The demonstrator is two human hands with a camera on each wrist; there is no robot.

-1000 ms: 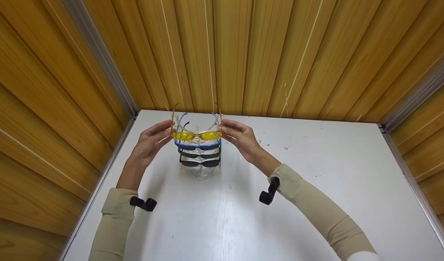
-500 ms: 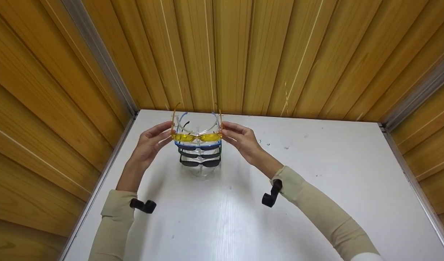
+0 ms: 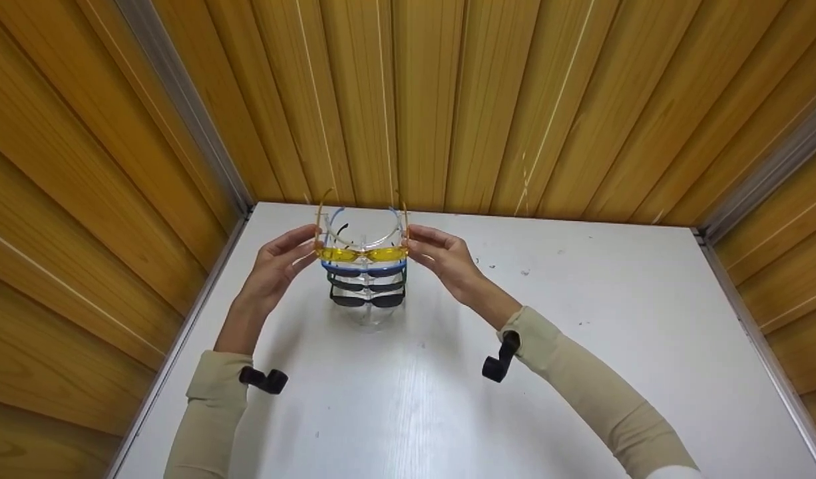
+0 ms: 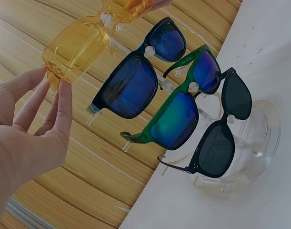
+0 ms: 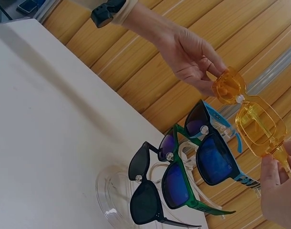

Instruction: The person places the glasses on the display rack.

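Observation:
Yellow see-through glasses point(image 3: 361, 254) sit at the top of a clear display stand point(image 4: 269, 148). My left hand point(image 3: 273, 266) pinches their left temple near the hinge, thumb against fingers. On the other side my right hand point(image 3: 446, 258) pinches the right temple the same way. Below them on the stand hang blue-framed sunglasses point(image 4: 131, 78), then green-framed sunglasses point(image 4: 176, 119), then black sunglasses point(image 4: 215, 148) lowest. In the right wrist view, the yellow lenses point(image 5: 259, 124) stand at the stand's clear nose peg; whether the glasses bear on it I cannot tell.
The stand is on a white table point(image 3: 408, 399), close to its back edge. Wood-look panels point(image 3: 421, 100) rise behind and at both sides, with metal rails point(image 3: 182, 100) at the corners. A dark phone-like object point(image 5: 27, 5) shows beyond the table.
Both hands have lowered the yellow glasses slightly toward the blue-framed pair. My right forearm has shifted a little downward; the other sunglasses and the stand stay where they were.

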